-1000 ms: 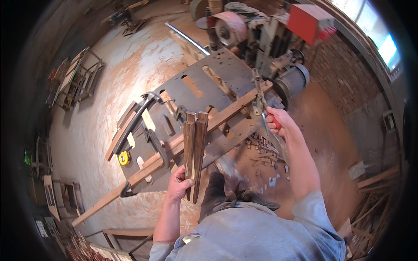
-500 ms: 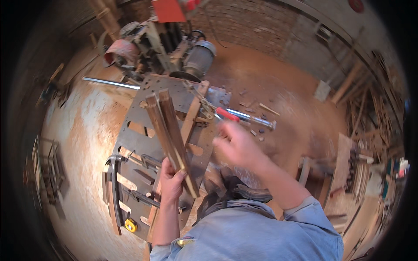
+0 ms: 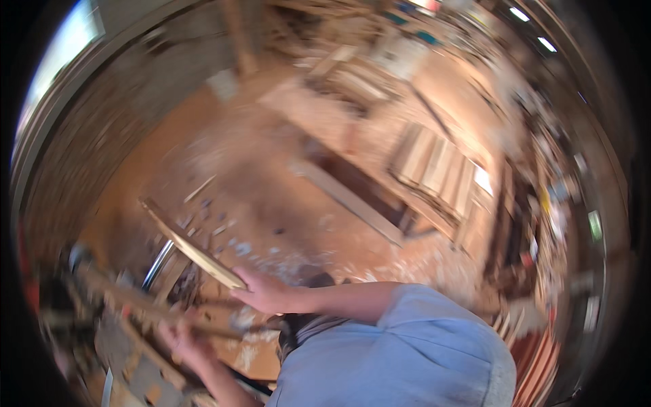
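My right hand (image 3: 263, 290) is closed on one end of a long, narrow wooden strip (image 3: 196, 252), pale along its near part and slanting up to the left. At lower left, my left hand (image 3: 188, 342) is smeared by motion. Its fingers appear wrapped round a second, browner wooden strip (image 3: 122, 288), which extends to both sides of the hand. The grey metal machine table (image 3: 125, 346) is beneath and beside my left hand, with a wooden bar (image 3: 150, 353) along it.
A low wooden bench (image 3: 346, 203) stands ahead, bearing a row of boards (image 3: 434, 163) and a further stack of wood (image 3: 352, 85). Scraps and pale shavings litter the reddish floor (image 3: 251, 203). Reddish boards (image 3: 536, 370) lean at lower right.
My view has swung right, from the machine table toward the bench. The two strips held together in my left hand are now apart, one taken by my formerly empty right hand.
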Demonstrator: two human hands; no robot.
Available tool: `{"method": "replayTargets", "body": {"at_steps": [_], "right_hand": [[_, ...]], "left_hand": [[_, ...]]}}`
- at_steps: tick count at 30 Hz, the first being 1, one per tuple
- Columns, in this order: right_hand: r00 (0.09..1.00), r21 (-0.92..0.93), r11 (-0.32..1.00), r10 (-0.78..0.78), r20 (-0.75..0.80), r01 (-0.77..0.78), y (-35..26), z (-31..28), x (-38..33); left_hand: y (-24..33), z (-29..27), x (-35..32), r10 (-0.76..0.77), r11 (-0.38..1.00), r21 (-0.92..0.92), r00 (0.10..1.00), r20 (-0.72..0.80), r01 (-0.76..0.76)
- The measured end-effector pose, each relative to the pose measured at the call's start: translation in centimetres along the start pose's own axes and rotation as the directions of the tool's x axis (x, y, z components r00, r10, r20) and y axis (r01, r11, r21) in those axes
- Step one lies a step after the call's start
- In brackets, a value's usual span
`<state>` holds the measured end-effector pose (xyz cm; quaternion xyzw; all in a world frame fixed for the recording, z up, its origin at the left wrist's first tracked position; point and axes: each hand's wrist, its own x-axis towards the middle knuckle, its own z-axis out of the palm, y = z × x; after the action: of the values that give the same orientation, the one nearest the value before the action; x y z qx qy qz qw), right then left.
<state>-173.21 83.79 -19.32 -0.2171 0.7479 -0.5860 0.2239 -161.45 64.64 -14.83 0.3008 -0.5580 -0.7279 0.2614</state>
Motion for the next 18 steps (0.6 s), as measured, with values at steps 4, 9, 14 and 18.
{"method": "replayTargets", "body": {"at_steps": [4,9,14,18], "right_hand": [[0.898,0.133,0.964,0.264,-0.352,-0.231,2.6,-11.8,-1.9],[0.447,0.210,0.901,0.377,-0.811,-0.379,8.3,-29.5,-6.5],[0.166,-0.046,0.639,0.129,-0.978,-0.768,18.1,-43.8,-8.9],[0.047,0.088,0.565,0.220,-0.974,-0.820,21.5,-47.6,-7.4]], "left_hand": [[-1.5,-2.8,0.5,0.106,0.972,0.219,0.990,-0.088,-0.085],[-1.2,0.8,-1.0,0.077,0.935,0.353,0.991,-0.109,-0.033],[-2.5,6.3,1.5,0.183,0.765,0.604,0.974,0.133,-0.226],[-2.9,12.0,1.3,0.031,0.935,0.354,0.999,-0.011,-0.025]]}}
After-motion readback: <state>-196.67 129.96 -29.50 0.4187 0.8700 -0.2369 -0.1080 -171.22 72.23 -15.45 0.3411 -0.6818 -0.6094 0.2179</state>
